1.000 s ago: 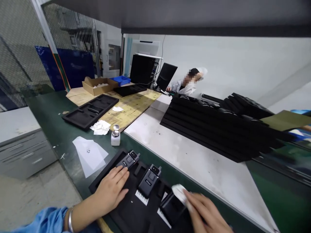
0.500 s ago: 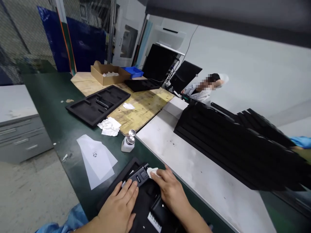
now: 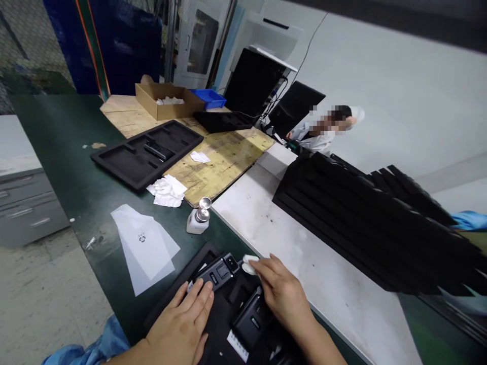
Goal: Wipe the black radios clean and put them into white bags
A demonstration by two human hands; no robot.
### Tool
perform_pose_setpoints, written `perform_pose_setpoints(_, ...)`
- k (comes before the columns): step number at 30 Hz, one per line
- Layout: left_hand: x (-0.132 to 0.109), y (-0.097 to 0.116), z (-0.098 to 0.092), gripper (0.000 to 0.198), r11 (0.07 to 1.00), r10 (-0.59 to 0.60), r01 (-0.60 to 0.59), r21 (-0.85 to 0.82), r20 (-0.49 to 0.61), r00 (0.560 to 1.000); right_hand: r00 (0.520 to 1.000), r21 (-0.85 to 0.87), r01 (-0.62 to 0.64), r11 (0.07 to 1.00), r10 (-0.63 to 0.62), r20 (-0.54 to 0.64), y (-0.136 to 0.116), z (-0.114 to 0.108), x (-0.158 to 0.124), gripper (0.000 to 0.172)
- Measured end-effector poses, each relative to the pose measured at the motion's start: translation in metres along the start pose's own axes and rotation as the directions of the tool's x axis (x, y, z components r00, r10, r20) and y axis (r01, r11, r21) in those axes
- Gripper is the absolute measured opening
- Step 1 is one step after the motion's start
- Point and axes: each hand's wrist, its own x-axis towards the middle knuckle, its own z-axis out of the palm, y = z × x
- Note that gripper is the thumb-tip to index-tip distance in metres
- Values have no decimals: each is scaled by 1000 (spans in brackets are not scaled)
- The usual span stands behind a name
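The white bottle (image 3: 198, 220) is serving as the reference point and is standing on the green desk (image 3: 81, 197), its round metal lid tilting up. On the near side of the bottle, a black foam tray (image 3: 219, 332) is carrying the handsets.

Left hand (image 3: 182, 324): positioned nearer the person than the bottle, it is lying palm down, its fingers extending over the lower end of the first handset (image 3: 216, 274). The hand is not closing around the handset. The first handset is resting in the tray, to the near right of the bottle, with its stub antenna pointing to the right.

Right hand (image 3: 285, 294): positioned to the near right of the bottle, it is clamping a white wipe (image 3: 250, 264) between thumb and fingers. The wipe is sitting at the antenna tip; contact cannot be confirmed. The second handset (image 3: 253, 319) is lying beside this hand, farther to the near right of the bottle, with a printed white strip (image 3: 238, 347) along its near edge.

Translucent bags (image 3: 144, 248) are lying to the near left of the bottle. Crumpled tissues (image 3: 167, 191) are lying just beyond it on the left. A stack of black foam (image 3: 361, 228) is occupying the area well to its right.
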Motion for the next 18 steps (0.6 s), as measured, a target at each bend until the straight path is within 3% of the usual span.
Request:
perform_pose_setpoints(4,1,2,-5,78,1000,-11,12,23,-37,999,998,96,-47,994,41,57,-13,14,40,31)
perform_pose_setpoints(7,2,3,-7,77,999,-7,8,31,-35,999,994,126,-34,991,20,111,-21,18,48,34)
perform_pose_setpoints(13,1,6,-4,79,999,-46,46,21,8,999,984,161,88,983,-111,142,-24,7,13,39)
perform_pose_setpoints(18,0,3,-5,79,999,-46,46,-12,15,999,993,153,24,988,-41,114,-18,-20,-17,32)
